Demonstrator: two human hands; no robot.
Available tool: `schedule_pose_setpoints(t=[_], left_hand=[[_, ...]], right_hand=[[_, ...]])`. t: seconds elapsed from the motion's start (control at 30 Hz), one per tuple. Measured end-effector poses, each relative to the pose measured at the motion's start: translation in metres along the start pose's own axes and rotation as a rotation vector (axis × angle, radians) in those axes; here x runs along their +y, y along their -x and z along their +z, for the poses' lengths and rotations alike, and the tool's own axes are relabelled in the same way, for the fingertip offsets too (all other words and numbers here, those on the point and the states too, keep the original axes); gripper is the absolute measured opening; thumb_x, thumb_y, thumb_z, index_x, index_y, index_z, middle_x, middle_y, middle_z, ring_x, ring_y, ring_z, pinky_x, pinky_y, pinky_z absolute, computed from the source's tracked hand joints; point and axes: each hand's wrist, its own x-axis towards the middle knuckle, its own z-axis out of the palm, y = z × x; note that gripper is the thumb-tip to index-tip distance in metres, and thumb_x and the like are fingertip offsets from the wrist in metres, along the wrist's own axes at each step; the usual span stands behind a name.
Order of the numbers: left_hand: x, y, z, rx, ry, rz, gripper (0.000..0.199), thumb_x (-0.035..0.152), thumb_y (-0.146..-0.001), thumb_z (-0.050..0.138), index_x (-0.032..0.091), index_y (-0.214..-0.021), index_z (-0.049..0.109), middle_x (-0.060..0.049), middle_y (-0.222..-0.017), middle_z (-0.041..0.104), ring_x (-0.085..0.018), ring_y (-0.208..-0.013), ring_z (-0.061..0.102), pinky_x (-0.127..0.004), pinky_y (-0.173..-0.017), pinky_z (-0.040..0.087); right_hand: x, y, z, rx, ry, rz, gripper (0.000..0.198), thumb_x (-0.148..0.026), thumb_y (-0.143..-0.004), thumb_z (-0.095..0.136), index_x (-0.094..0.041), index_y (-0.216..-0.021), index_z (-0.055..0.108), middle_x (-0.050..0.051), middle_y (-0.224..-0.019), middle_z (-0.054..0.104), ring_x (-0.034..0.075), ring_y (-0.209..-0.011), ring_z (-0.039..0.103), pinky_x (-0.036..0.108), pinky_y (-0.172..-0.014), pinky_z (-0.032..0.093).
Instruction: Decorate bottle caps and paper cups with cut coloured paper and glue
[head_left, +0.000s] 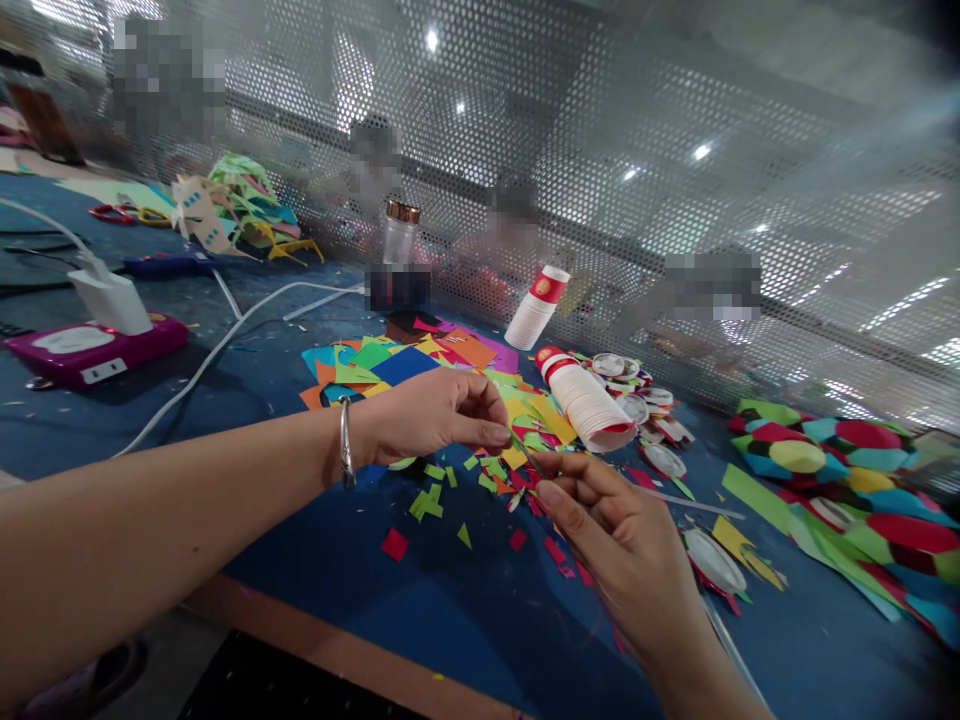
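Observation:
My left hand (442, 415), with a silver bangle (345, 442) at the wrist, is closed in a pinch above a heap of cut paper. Thumb and fingers of my right hand (619, 530) are also pinched together, just to the right and lower. A thin greenish strip (523, 446) runs between both sets of fingertips; its exact kind is too small to tell. Small green paper scraps (429, 502) and red paper scraps (394, 544) lie beneath my hands. Behind the left hand are larger coloured paper pieces (405, 366).
One stack of paper cups (589, 405) lies on its side; another cup stack (536, 308) stands tilted behind it. Colourful paper balls (802, 450) sit at right. A purple power strip (97, 350) with a white cable is at left. A glass jar (400, 235) stands by the perforated screen.

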Motion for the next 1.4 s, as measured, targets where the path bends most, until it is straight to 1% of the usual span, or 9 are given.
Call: schedule_pose_setpoints(t=[0.2,0.43,0.6,0.7,0.87,1.07,1.27,1.4], left_hand=[[0.002,0.0006,0.001,0.002,0.008,-0.018,0.012,0.017,-0.085,0.071,0.014,-0.085,0.059,0.001,-0.08,0.064,-0.01,-0.076,0.06,-0.028,-0.081,0.047],[0.0018,-0.0005,-0.0004,0.009,-0.007,0.006,0.011,0.017,-0.085,0.07,0.014,-0.085,0.059,0.001,-0.08,0.065,-0.01,-0.075,0.06,-0.028,-0.08,0.047],[0.0007,-0.0013,-0.002,0.012,-0.024,0.019,0.013,0.02,-0.084,0.071,0.014,-0.086,0.06,0.0,-0.081,0.066,-0.012,-0.078,0.062,-0.029,-0.082,0.047],[-0.0004,-0.0015,-0.0022,0.019,-0.038,0.031,0.014,0.021,-0.084,0.072,0.015,-0.085,0.06,0.0,-0.082,0.066,-0.012,-0.079,0.062,-0.03,-0.083,0.047],[-0.0012,-0.0013,-0.0019,0.014,-0.031,0.031,0.013,0.019,-0.084,0.072,0.015,-0.085,0.059,0.0,-0.08,0.066,-0.011,-0.077,0.062,-0.029,-0.08,0.048],[0.0007,-0.0009,-0.0014,-0.001,-0.004,0.013,0.012,0.018,-0.085,0.071,0.014,-0.085,0.06,0.001,-0.08,0.066,-0.011,-0.076,0.061,-0.03,-0.081,0.048],[0.0014,-0.0009,-0.0013,0.004,-0.001,0.002,0.012,0.019,-0.084,0.072,0.015,-0.084,0.06,0.001,-0.08,0.066,-0.011,-0.076,0.061,-0.03,-0.081,0.047],[0.0014,-0.0004,-0.0014,0.0,-0.006,-0.002,0.012,0.019,-0.084,0.072,0.015,-0.085,0.06,0.001,-0.081,0.066,-0.011,-0.077,0.061,-0.029,-0.083,0.048]], right_hand=[[0.0008,0.0,0.0006,-0.002,-0.025,0.009,0.033,-0.044,-0.09,0.071,-0.02,-0.112,0.07,0.003,-0.083,0.072,0.014,-0.069,0.064,0.024,-0.061,0.051],[0.0027,-0.0009,0.0007,-0.003,-0.046,0.02,0.035,-0.044,-0.09,0.072,-0.019,-0.115,0.069,0.003,-0.083,0.071,0.015,-0.072,0.064,0.024,-0.063,0.05],[0.0049,-0.0006,0.0004,-0.012,-0.071,0.032,0.037,-0.044,-0.09,0.072,-0.02,-0.117,0.068,0.003,-0.086,0.072,0.012,-0.071,0.062,0.021,-0.059,0.047],[0.0052,-0.0007,0.0006,-0.021,-0.073,0.044,0.037,-0.045,-0.09,0.072,-0.021,-0.118,0.068,0.002,-0.087,0.072,0.012,-0.071,0.061,0.02,-0.06,0.046],[0.0056,-0.0011,0.0012,-0.014,-0.066,0.043,0.037,-0.046,-0.089,0.073,-0.021,-0.117,0.069,0.003,-0.086,0.072,0.012,-0.072,0.062,0.022,-0.062,0.047],[0.0049,-0.0016,0.0013,-0.018,-0.093,0.049,0.036,-0.045,-0.089,0.073,-0.021,-0.116,0.069,0.003,-0.088,0.074,0.013,-0.075,0.064,0.021,-0.064,0.048],[0.003,-0.0014,0.0007,-0.013,-0.045,0.042,0.037,-0.046,-0.089,0.072,-0.02,-0.115,0.068,0.003,-0.087,0.073,0.014,-0.075,0.063,0.024,-0.066,0.048],[0.0023,0.0,0.0004,-0.011,-0.022,0.058,0.038,-0.048,-0.09,0.07,-0.02,-0.116,0.068,0.004,-0.087,0.072,0.015,-0.074,0.062,0.025,-0.062,0.046]])
